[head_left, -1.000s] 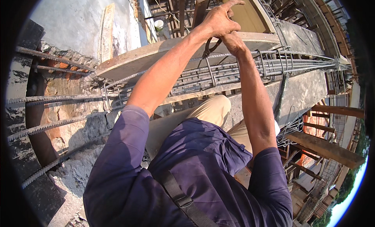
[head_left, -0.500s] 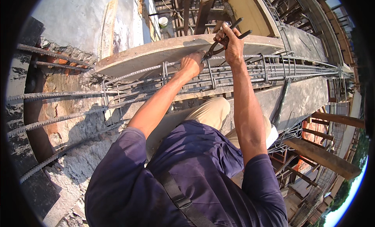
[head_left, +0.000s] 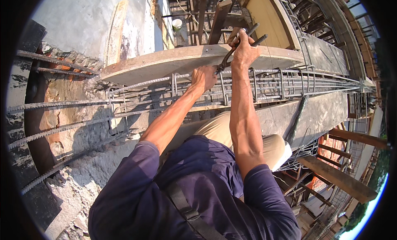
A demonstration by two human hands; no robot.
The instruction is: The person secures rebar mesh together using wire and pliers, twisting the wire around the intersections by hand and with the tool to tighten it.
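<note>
My right hand (head_left: 245, 55) is closed around the handles of dark metal end-cutting pincers (head_left: 225, 62), with the handle ends sticking out above the fist. The pincer jaws point down and left, at the top bar of a steel reinforcement cage (head_left: 269, 84), beside a stirrup (head_left: 223, 89). Close against the jaws, my left hand (head_left: 204, 78) has its fingers curled at the top bar. What those fingers pinch, if anything, is hidden. A thin dark wire (head_left: 269, 54) shows just right of my right hand.
Timber formwork (head_left: 161, 60) runs along the cage's far side, a long board (head_left: 318, 105) along its near side. Ribbed bars (head_left: 58, 103) jut out at the left over broken masonry (head_left: 89, 169). A white bucket (head_left: 177, 24) stands far below; timbers (head_left: 343, 178) project at lower right.
The view has shifted slightly, so the cage sits lower in it. My right forearm has swung to the left and its wrist has turned. Both hands stay at the same stirrup.
</note>
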